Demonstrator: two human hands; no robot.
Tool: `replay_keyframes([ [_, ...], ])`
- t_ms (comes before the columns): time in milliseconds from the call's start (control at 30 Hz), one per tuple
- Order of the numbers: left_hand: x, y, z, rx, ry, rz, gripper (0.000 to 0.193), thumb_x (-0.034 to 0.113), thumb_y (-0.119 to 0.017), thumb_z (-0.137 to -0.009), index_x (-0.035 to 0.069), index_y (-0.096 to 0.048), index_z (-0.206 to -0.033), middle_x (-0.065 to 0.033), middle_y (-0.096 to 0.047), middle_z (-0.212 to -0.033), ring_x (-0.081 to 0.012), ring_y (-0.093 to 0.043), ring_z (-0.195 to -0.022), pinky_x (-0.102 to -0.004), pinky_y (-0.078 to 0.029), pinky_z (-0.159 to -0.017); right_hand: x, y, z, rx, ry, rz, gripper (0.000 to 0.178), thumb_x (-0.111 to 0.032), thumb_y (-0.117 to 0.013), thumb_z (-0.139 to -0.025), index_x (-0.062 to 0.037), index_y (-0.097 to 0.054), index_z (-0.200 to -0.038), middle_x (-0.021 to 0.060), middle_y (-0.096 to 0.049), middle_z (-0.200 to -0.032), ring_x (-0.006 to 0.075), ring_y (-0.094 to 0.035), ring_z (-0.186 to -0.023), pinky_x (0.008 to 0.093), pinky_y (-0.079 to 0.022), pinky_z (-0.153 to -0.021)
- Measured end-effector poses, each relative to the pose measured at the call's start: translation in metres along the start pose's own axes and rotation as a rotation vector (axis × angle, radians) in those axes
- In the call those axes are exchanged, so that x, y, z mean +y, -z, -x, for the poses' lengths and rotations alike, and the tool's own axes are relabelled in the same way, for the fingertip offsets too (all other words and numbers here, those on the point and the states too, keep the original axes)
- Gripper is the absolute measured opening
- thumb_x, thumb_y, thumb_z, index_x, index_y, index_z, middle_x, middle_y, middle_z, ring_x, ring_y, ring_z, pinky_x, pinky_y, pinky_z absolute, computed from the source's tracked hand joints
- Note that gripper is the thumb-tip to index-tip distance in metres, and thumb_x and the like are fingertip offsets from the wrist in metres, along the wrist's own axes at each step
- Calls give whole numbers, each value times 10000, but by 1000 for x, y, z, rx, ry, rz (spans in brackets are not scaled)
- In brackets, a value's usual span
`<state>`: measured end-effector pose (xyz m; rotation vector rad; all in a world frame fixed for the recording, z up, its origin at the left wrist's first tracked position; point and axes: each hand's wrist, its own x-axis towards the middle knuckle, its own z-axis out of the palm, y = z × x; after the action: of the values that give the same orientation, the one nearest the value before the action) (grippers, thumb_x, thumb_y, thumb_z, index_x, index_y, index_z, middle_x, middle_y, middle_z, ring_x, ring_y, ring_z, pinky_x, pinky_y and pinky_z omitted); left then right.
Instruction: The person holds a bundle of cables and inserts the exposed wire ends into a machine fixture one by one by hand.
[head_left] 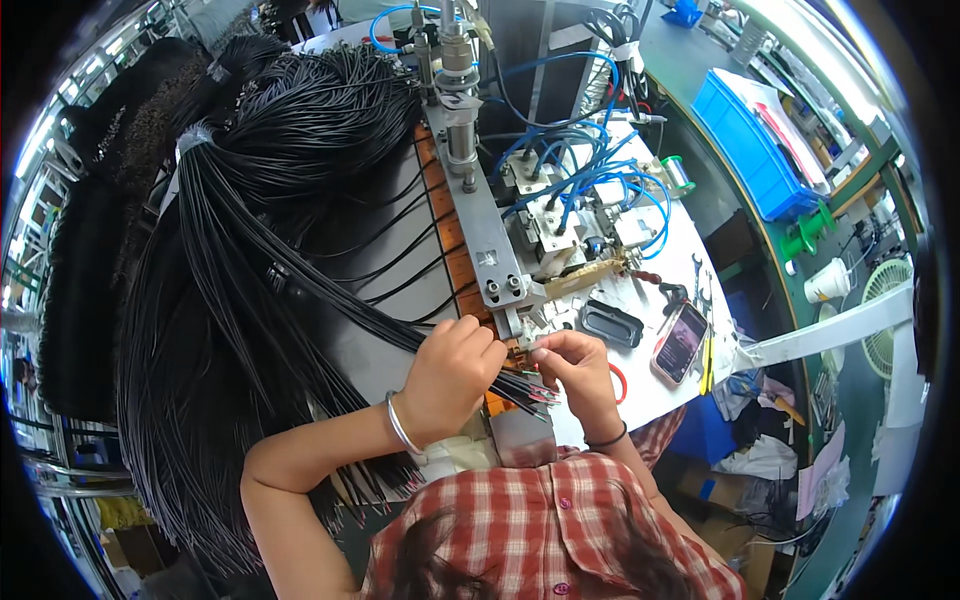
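My left hand (462,362) is closed around a bundle of black cables (350,305). The cut cable ends (535,392), showing thin coloured wires, stick out past it toward my right hand. My right hand (578,368) has thumb and forefinger pinched together at the near end of an orange fixture strip (455,255). Whatever lies between those fingertips is too small to make out. Both hands meet just below a metal press arm (480,220), and single black cables lead into the strip from the left.
A large heap of black cables (300,130) covers the left side. Pneumatic blocks (545,215) with blue hoses stand behind the press. On the white tabletop at right lie a black tray (611,324), a phone (681,343) and wrenches (700,280). A blue bin (750,150) sits further right.
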<state>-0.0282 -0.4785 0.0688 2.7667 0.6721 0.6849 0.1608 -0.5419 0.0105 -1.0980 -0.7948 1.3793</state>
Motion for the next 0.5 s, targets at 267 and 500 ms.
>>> replay_keyframes([
  [267,0,-3,2,-44,-5,22,183,-1,-604,-549,38,-526,-710,-84,-487,-724,-275,-491,-752,-374,-388,-669,-6,6,1,-51,-53,114,85,-62,-688,-834,8,-650,-865,-3,-604,-669,35,-500,-512,178,-377,-448],
  [500,-3,-7,0,16,-95,46,176,6,-609,-572,39,-548,-733,-81,-502,-730,-263,-505,-768,-364,-387,-684,7,12,-4,-40,-33,80,89,-78,-630,-878,-4,-595,-842,11,-608,-703,39,-481,-488,179,-365,-425],
])
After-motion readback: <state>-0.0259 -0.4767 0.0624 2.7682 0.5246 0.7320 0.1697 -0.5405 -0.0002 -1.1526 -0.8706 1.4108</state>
